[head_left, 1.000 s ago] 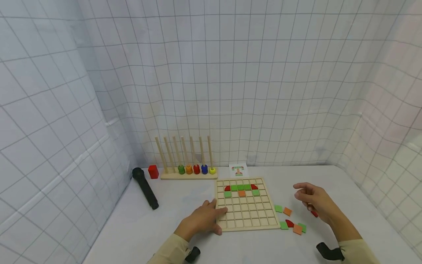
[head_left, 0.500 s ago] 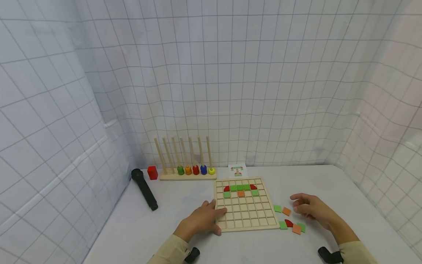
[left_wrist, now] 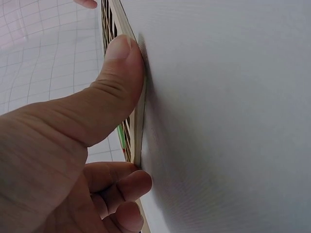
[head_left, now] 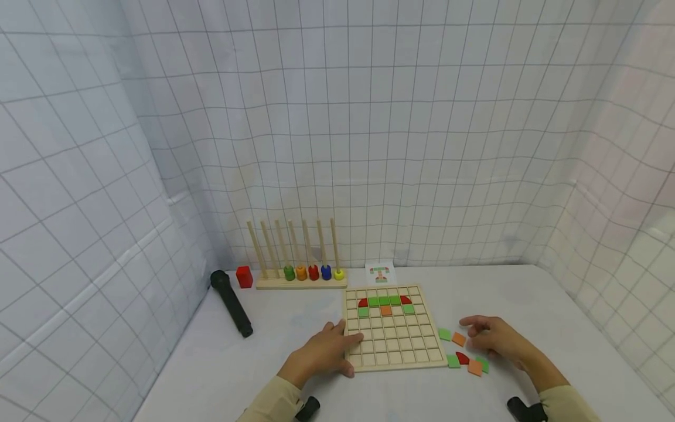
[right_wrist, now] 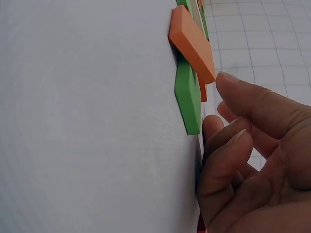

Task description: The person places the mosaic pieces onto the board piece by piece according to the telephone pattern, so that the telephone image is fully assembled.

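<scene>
My left hand point(head_left: 319, 354) rests on the near left corner of a wooden grid board point(head_left: 398, 344). Its index finger lies over the grid, while its thumb point(left_wrist: 121, 82) touches the edge in the left wrist view. Green tiles point(head_left: 384, 301), an orange tile point(head_left: 386, 310) and quarter-round red tiles point(head_left: 405, 300) sit in the board's upper cells. My right hand point(head_left: 498, 339) hovers low, loosely bent and holding nothing visible, beside loose tiles. Close to its fingers, the right wrist view shows an orange tile point(right_wrist: 192, 43) leaning on a green tile point(right_wrist: 188, 97). Some red shows below the fingers.
Behind the board lies a pattern card point(head_left: 381, 274). A peg stand point(head_left: 302, 283) with coloured beads, a red block point(head_left: 245, 276) and a black microphone point(head_left: 232, 303) stand at the left. More loose tiles, including a red one point(head_left: 462, 358), lie right of the board.
My right hand has come down and moved slightly left, closer to the loose tiles. The red piece seen under it a second ago is now hidden in the head view. My left hand stays put.
</scene>
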Tool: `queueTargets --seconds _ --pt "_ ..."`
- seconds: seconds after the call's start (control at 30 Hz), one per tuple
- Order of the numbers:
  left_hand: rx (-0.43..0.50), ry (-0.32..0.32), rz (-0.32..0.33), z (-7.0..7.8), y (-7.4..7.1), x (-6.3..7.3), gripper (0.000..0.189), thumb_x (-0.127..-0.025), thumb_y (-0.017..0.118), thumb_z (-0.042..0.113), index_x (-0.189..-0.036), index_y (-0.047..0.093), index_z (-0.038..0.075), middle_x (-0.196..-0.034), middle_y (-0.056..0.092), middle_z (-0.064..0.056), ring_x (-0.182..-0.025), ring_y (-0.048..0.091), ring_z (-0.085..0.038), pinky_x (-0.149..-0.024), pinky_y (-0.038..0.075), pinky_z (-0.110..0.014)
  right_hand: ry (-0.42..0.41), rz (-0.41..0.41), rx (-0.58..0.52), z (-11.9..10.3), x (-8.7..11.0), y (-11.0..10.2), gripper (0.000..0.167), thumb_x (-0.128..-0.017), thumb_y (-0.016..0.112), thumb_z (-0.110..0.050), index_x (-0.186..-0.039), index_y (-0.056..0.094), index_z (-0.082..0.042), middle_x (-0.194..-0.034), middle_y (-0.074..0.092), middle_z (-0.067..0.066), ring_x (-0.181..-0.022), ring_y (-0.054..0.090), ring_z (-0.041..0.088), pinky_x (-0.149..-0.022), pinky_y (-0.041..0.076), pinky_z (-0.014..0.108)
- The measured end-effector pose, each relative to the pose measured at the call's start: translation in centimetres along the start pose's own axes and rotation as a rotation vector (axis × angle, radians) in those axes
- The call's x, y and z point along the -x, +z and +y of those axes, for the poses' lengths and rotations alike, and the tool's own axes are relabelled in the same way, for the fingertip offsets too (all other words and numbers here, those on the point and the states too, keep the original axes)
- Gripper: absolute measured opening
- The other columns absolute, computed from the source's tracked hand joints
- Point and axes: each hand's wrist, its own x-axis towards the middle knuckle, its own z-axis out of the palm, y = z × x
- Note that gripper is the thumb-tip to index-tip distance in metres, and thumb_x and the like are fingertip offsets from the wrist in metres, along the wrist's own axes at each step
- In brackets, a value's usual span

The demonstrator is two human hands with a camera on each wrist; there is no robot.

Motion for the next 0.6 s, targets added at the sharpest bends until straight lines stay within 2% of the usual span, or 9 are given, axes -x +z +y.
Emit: queueTargets --seconds 0.1,0.33,0.5,0.6 --pt "-0.007 0.007 0.006 0.00 0.03 0.01 0.081 -0.074 0.085 0.046 -0.149 0.054 0.034 -0.159 0.039 -0.021 -0.143 0.039 -0.041 -0.106 0.043 -0.054 -0.007 0.003 0.035 -0.13 0.04 0.30 0.057 -0.085 0.079 -0.013 -0.136 0.060 0.000 -0.105 0.054 0.010 -0.067 0.046 0.016 -0.055 0.041 0.027" --pt "-0.026 0.020 0.021 0.03 0.12 0.05 0.081 -0.073 0.085 0.048 -0.147 0.056 0.034 -0.157 0.042 -0.021 -0.138 0.044 -0.039 -0.103 0.047 -0.050 -0.041 0.004 0.123 -0.32 0.26 0.71 0.045 -0.085 0.080 -0.012 -0.127 0.068 0.000 -0.102 0.055 0.011 -0.087 0.047 0.023 -0.063 0.044 0.028" --pt "-0.031 0.026 0.021 0.11 0.09 0.03 0.081 -0.073 0.084 0.048 -0.147 0.056 0.033 -0.157 0.042 -0.022 -0.137 0.045 -0.038 -0.103 0.047 -0.049 -0.069 -0.002 0.155 -0.33 0.36 0.82 0.037 -0.087 0.078 -0.011 -0.121 0.070 -0.001 -0.100 0.055 0.010 -0.089 0.047 0.023 -0.065 0.045 0.029" --pt "-0.037 0.028 0.029 0.14 0.05 0.02 0.081 -0.073 0.084 0.048 -0.147 0.056 0.033 -0.156 0.042 -0.022 -0.136 0.045 -0.038 -0.103 0.047 -0.049 -0.087 0.006 0.182 -0.44 0.29 0.92 0.040 -0.087 0.078 -0.013 -0.124 0.068 -0.002 -0.098 0.055 0.009 -0.086 0.048 0.021 -0.065 0.043 0.028"
